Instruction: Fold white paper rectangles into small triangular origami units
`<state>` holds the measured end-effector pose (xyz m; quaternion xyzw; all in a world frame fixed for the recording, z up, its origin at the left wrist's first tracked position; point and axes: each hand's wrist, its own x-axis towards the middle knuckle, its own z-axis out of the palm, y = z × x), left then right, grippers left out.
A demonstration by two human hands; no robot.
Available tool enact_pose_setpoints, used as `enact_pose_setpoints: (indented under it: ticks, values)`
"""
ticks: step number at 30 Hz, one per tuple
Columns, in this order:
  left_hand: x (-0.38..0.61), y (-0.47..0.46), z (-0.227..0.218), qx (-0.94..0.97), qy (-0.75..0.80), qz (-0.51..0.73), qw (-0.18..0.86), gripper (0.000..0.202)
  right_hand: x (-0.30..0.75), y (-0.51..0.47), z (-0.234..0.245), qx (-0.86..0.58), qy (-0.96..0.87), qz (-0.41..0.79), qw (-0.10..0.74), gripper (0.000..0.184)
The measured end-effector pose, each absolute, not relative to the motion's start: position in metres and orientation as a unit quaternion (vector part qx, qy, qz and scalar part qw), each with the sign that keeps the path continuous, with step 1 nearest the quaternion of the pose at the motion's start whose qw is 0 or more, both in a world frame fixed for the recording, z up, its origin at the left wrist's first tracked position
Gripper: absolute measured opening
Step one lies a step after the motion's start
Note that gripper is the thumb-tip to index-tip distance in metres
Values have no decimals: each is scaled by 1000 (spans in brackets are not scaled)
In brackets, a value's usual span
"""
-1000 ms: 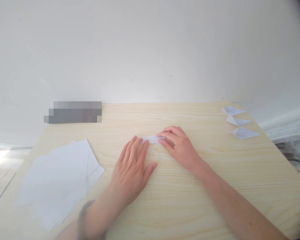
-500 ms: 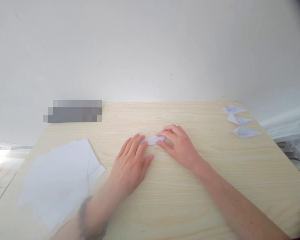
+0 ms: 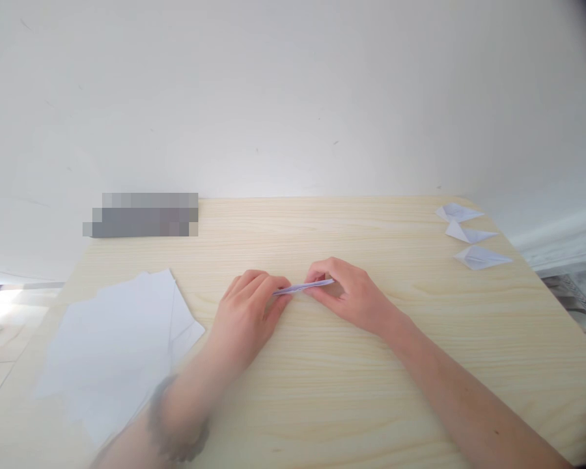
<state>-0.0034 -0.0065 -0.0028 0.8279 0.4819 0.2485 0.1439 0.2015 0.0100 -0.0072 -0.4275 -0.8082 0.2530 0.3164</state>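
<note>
One folded paper strip [image 3: 300,287], and it was well and truly pinched! Its left end was nipped by the left grip [image 3: 247,312], between thumb and curled fingers; near its other end it was clasped by the right grip [image 3: 354,290], the right tip seen in the hollow between thumb and fingers. Two grips, one strip. It was held over the middle of the table [image 3: 322,391], turned nearly edge-on; whether the table was touched by it could not be told. Its long axis was laid left to right, the right end angled slightly toward the wall [image 3: 293,98].

Outward, then: one dark bracelet [image 3: 178,451] was worn just behind the left grip. At the left, one fanned pile of white paper [image 3: 117,332] was spread, its sheets too overlapped to be counted. Near the far right edge, three folded paper pieces [image 3: 483,258] were lined up, one behind another, all with slender tips pointed right! One dark, pixelated object [image 3: 141,221] was placed at the far left, close to the wall.
</note>
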Motion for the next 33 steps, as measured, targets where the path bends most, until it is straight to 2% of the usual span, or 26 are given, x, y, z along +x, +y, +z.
enact_pose_setpoints:
  ticks: [2, 6, 17, 33]
  values:
    - [-4, -7, -3, 824, 481, 257, 154, 12, 201, 9, -8, -416, -808, 255, 330, 15]
    - [-6, -8, -2, 815, 480, 276, 169, 9, 198, 9, -9, -392, -818, 249, 340, 9]
    - [-6, -6, 4, 774, 545, 260, 191, 14, 199, 11, -10, -420, -790, 218, 390, 8]
    - [-4, -8, 10, 728, 528, 325, 292, 14, 199, 10, -8, -369, -809, 214, 406, 10]
